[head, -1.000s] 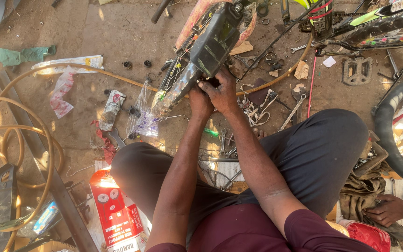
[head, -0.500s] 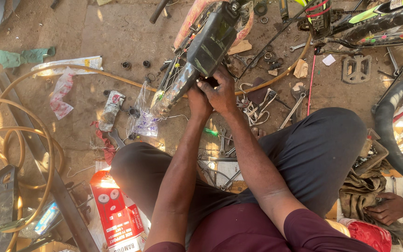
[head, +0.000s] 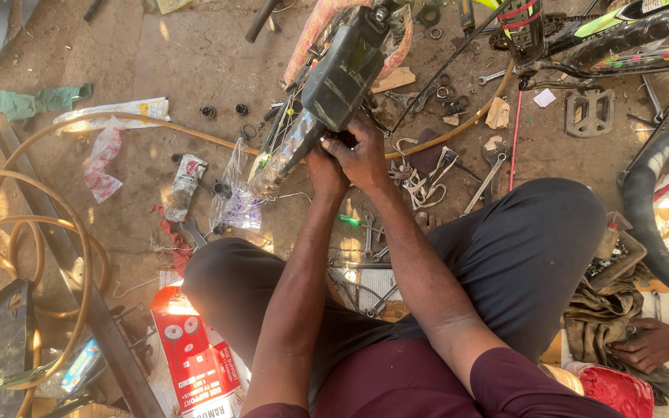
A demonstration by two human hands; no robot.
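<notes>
I sit on the dirt floor with my knees apart. Both hands are stretched forward on a small bicycle wheel [head: 288, 147] with a worn dark tyre [head: 342, 70] that stands tilted in front of me. My right hand [head: 365, 155] lies on top, fingers curled over the rim by the tyre. My left hand [head: 323, 166] is tucked under it, gripping the same spot of the rim; its fingers are mostly hidden. Spokes and a shiny rim run down to the left of my hands.
Spanners [head: 485, 182], nuts and loose parts lie scattered on the ground ahead. A yellow hose [head: 9, 232] coils at left, a red carton [head: 195, 356] by my left knee. A bicycle frame [head: 621, 39] and tyre [head: 652, 224] lie right. Another person's hand [head: 648, 344] rests on a rag.
My hands stay clamped on the wheel at the same spot; the wheel has shifted only slightly. The other person's hand at lower right has barely moved.
</notes>
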